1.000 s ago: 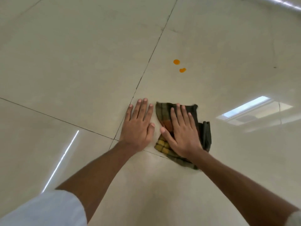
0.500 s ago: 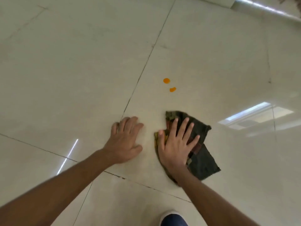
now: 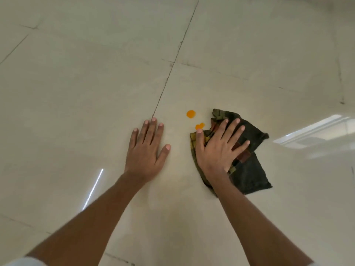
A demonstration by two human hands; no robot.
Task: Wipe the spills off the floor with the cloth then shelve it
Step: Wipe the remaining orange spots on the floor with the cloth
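While our left hand lay flat, fingers spread on the bare floor, our right hand pressed splayed on the cloth, just beside two orange spills.

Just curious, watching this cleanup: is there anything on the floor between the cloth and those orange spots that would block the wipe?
Nothing visible. The cloth lies flat under the right hand, its near edge almost at the lower orange spot; the other spot sits just beyond. Only bare floor lies between. The left hand rests off to the side.
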